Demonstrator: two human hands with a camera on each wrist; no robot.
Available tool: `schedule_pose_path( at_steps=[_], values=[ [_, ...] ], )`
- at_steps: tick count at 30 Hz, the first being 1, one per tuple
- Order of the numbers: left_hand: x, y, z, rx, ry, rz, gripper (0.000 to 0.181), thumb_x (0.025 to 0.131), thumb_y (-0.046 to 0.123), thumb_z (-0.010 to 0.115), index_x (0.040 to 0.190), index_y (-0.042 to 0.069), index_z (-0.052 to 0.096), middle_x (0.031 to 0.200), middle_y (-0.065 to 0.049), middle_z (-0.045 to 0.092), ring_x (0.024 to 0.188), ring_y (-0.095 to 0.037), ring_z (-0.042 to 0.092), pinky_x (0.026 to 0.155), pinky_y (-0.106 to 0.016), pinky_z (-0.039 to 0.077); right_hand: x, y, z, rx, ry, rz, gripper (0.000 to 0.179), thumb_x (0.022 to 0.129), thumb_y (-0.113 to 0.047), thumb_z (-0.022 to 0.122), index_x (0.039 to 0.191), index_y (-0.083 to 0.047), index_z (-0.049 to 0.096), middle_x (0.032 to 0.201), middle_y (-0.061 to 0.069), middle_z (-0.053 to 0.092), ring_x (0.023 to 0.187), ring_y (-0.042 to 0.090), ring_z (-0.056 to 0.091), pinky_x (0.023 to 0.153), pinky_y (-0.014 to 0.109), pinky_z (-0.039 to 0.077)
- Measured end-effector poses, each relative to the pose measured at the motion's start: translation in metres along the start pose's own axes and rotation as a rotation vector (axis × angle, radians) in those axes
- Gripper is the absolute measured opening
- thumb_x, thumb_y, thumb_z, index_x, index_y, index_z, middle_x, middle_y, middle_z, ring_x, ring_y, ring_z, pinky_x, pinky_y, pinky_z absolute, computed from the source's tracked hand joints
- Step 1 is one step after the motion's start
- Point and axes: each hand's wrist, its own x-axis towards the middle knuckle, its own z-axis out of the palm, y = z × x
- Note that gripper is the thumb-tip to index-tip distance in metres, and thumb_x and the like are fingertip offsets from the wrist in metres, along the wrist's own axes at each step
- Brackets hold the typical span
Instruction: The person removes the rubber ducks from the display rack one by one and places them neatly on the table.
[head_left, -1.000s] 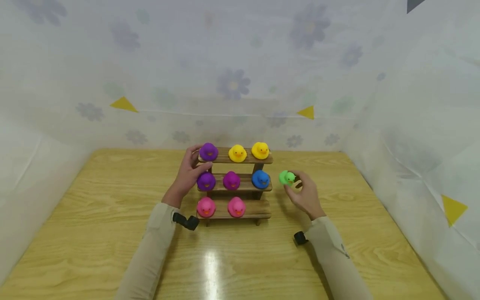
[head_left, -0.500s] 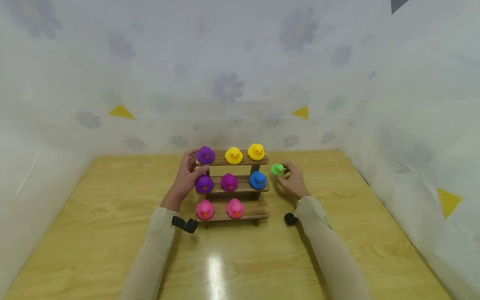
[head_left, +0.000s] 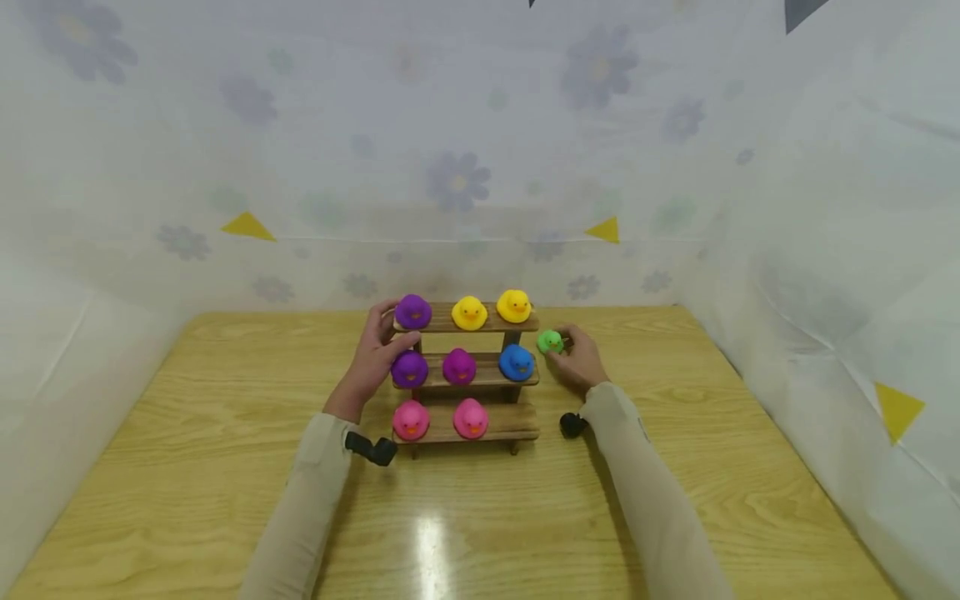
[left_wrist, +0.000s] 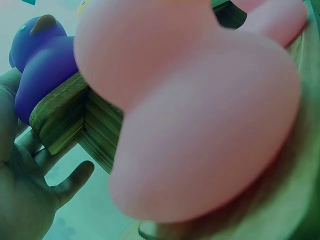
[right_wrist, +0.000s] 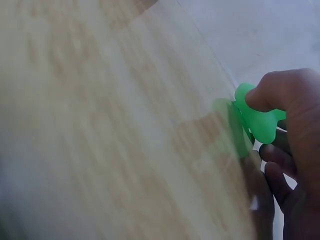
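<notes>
In the head view a three-tier wooden rack holds several rubber ducks. At its left end my left hand touches the rack near the top-tier purple duck. The left wrist view shows that hand's thumb held straight, apart from the wood, its fingers by the plank's end; a pink duck fills the foreground. Right of the rack, my right hand pinches a green rubber duck. The right wrist view has the green duck low at the tabletop, beside its reflection.
Two yellow ducks share the top tier. The middle tier carries a purple, a magenta and a blue duck. Two pink ducks stand on the bottom tier. A flower-patterned sheet surrounds the wooden table.
My right hand has moved left with the green duck, closer to the rack, then slowed. The left hand stays at the rack's left end. The head view has shifted slightly.
</notes>
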Motion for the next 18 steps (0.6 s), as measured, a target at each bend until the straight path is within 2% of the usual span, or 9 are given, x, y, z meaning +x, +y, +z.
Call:
schedule_pose_path(
  at_steps=[4, 9, 18],
  values=[
    [-0.0012, 0.0003, 0.0005, 0.0, 0.005, 0.019, 0.055, 0.097, 0.009, 0.055, 0.142, 0.012, 0.024, 0.141, -0.014, 0.046, 0.102, -0.01, 0.057, 0.085, -0.025, 0.049, 0.0008, 0.0017, 0.0008, -0.007, -0.039, 0.033, 0.043, 0.088, -0.016, 0.063, 0.128, -0.004, 0.052, 0.116, 0.017, 0.058, 0.098, 0.029, 0.055, 0.084, 0.043, 0.046],
    [-0.0006, -0.0001, 0.0008, -0.004, 0.009, 0.035, 0.053, 0.097, 0.008, 0.056, 0.141, 0.012, 0.027, 0.129, 0.001, 0.054, 0.101, -0.009, 0.057, 0.086, -0.025, 0.048, 0.0004, 0.0019, -0.0003, 0.0, -0.066, 0.021, 0.044, 0.089, -0.015, 0.064, 0.129, -0.002, 0.051, 0.121, 0.019, 0.056, 0.104, 0.032, 0.055, 0.092, 0.047, 0.044],
    [-0.0002, -0.0029, 0.0014, -0.004, 0.015, 0.045, 0.051, 0.096, 0.008, 0.056, 0.139, 0.013, 0.028, 0.135, -0.006, 0.051, 0.102, -0.009, 0.057, 0.087, -0.026, 0.048, -0.005, -0.0001, -0.0049, 0.062, -0.088, 0.045, 0.051, 0.09, -0.017, 0.064, 0.136, -0.005, 0.045, 0.129, 0.017, 0.052, 0.117, 0.035, 0.051, 0.101, 0.052, 0.04]
  ],
)
